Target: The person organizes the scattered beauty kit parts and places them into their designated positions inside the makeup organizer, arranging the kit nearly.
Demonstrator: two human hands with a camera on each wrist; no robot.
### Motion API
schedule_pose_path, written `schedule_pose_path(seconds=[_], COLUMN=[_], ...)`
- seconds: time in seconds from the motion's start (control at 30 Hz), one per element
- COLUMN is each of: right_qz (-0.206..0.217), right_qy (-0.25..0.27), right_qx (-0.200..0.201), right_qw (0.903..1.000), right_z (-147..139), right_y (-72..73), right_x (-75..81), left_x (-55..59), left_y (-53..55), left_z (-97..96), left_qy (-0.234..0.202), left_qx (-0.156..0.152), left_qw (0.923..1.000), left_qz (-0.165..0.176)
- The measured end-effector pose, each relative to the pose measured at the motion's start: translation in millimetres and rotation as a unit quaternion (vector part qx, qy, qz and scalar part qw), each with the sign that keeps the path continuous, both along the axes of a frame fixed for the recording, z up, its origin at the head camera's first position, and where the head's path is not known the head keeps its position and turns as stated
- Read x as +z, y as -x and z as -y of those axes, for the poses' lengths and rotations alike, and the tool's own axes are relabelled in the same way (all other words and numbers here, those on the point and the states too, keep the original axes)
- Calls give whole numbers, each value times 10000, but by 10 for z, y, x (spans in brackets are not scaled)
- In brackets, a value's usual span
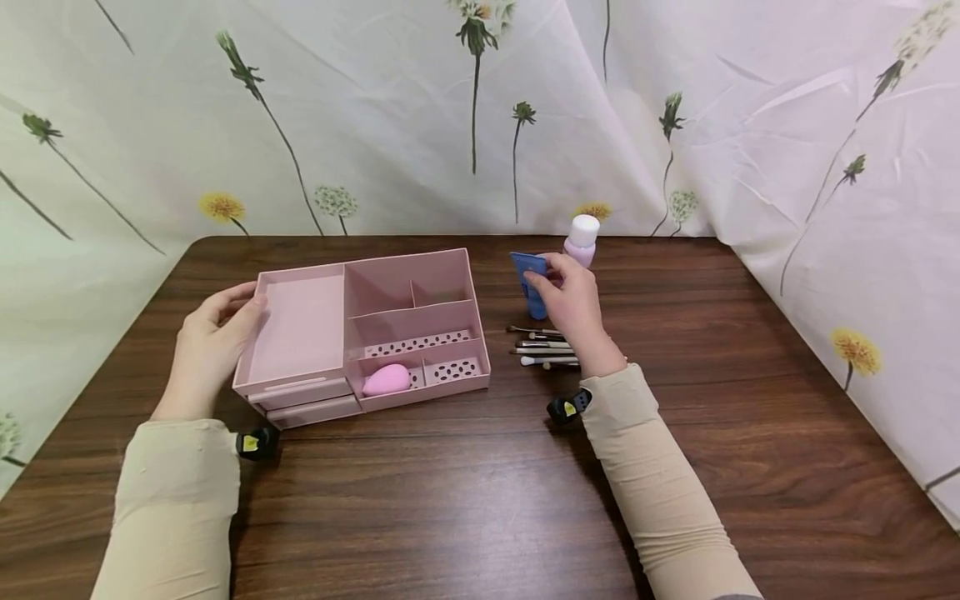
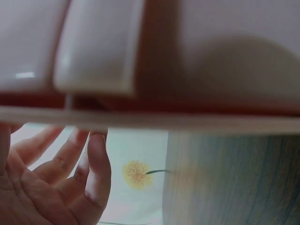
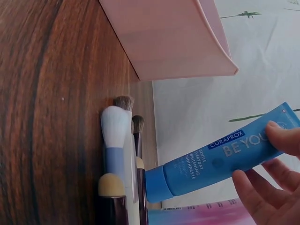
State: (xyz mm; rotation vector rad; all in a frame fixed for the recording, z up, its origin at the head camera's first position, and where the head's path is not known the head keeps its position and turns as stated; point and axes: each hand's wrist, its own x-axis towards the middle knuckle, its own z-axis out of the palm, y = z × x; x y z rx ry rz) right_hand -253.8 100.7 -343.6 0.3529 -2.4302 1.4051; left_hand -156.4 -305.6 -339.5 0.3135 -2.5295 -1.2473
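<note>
A pink desktop organizer (image 1: pixel 412 321) with two drawers at its front left stands on the table. My left hand (image 1: pixel 206 342) grips its left rim, thumb over the edge; in the left wrist view the fingers (image 2: pixel 99 164) of that hand curl beside the wall. A pink makeup sponge (image 1: pixel 387 379) lies in a front compartment. To the right of the organizer, my right hand (image 1: pixel 573 300) pinches a blue toothpaste tube (image 3: pixel 220 154) near its flat end, cap downward. Whether the cap touches the table I cannot tell.
Several makeup brushes (image 1: pixel 536 350) lie on the dark wooden table (image 1: pixel 420 517), just below the tube. Behind my right hand stands a pinkish bottle with a white cap (image 1: pixel 585 229). A white flower-printed cloth (image 1: pixel 375 125) hangs behind the table.
</note>
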Motion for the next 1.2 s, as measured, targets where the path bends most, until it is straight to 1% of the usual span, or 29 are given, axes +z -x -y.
schedule_pose_path(seconds=[0.1, 0.27, 0.47, 0.53, 0.83, 0.93, 1.07, 1.2], right_qz=[-104, -458, -933, -1036, -1218, -1134, -1020, -1004], right_qy=[108, 563, 1191, 1397, 2219, 2499, 2695, 2711], right_qx=[-66, -156, -283, -244, 290, 487, 706, 952], right_qw=[9999, 9972, 9881, 9845, 9670, 9604, 9550, 9526], right_z=[1, 15, 57, 89, 272, 326, 426, 545], right_y=[4, -24, -99, -133, -287, -311, -314, -301], right_x=[-1, 47, 131, 159, 252, 272, 307, 356], left_x=[-3, -9, -13, -15, -21, -19, -11, -14], left_y=[3, 16, 27, 30, 16, 14, 12, 12], left_z=[3, 10, -3, -6, 26, 26, 23, 14], left_qy=[-9, -35, -89, -77, -7, -3, -6, -38], left_qx=[7, 14, 4, 5, 14, 8, 8, 11], left_qw=[10000, 10000, 9999, 10000, 10000, 10000, 9999, 10000], left_qz=[9, -21, -64, -58, -50, -84, -119, -90])
